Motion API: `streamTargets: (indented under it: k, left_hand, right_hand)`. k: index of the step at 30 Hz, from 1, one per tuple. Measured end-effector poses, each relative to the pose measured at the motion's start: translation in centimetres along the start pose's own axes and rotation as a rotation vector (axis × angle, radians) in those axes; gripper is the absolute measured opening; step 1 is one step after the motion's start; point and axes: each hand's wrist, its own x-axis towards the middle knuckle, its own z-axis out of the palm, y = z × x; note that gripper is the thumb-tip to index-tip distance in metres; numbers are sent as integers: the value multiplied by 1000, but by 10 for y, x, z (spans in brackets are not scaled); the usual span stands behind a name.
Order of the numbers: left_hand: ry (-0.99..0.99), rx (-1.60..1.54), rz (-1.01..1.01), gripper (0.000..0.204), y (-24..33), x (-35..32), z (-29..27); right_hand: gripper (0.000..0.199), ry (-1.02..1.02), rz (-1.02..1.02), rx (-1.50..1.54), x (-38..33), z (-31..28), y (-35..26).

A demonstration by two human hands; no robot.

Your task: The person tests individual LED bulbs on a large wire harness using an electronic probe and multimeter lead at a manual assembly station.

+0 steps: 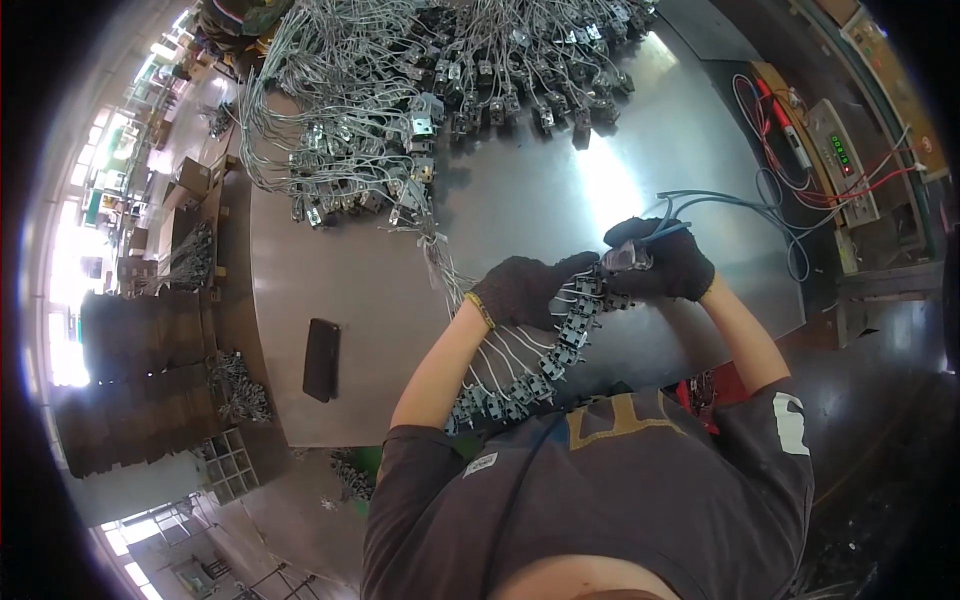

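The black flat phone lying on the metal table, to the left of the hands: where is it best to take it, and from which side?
Grip the phone across its two long edges, coming from above. It lies flat on the table with bare surface all around, so both narrow sides look free; its broad face offers no hold.

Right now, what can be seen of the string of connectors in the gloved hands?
The connector string is a row of small dark grey plastic-looking blocks, each with thin pale wires. It hangs in a curve from the left hand, which grips its upper end, down toward the person's chest. The right hand presses a probe against the top connector.
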Motion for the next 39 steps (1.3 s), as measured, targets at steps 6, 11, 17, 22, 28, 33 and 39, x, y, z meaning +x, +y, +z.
streamTargets:
  k: [6,11,17,22,28,33,39]
  left_hand:
    - [-7,24,-18,116,1,1,-3]
    - [51,13,23,117,-5,1,4]
    - [36,0,29,117,-6,1,2]
    - [11,2,-26,112,0,2,-1]
    - [5,19,-14,115,1,2,-3]
    - [27,-6,-24,111,-1,2,1]
    - [0,-6,-49,111,1,-1,-4]
  right_hand:
    - [50,-6,0,1,7,-10,-4]
    - [47,-43,-74,-54,12,-12,-5]
    - [39,-14,-118,-70,-1,-7,-2]
    - [35,32,-107,144,-1,-7,3]
    - [45,-74,-75,-66,4,-10,-1]
    - [46,-103,-8,-62,7,-11,2]
    - [48,-135,97,-71,10,-12,-8]
